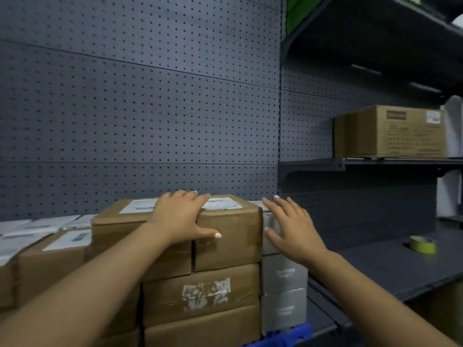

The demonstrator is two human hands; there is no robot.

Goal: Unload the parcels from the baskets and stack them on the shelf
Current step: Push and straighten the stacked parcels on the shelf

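Left hand [179, 216] fingers curled over top brown parcel [225, 236]; right hand [290, 226] fingers spread beside grey parcel [284, 274].

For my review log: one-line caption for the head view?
Left hand holds the top brown parcel on the stack; right hand open beside grey parcels.
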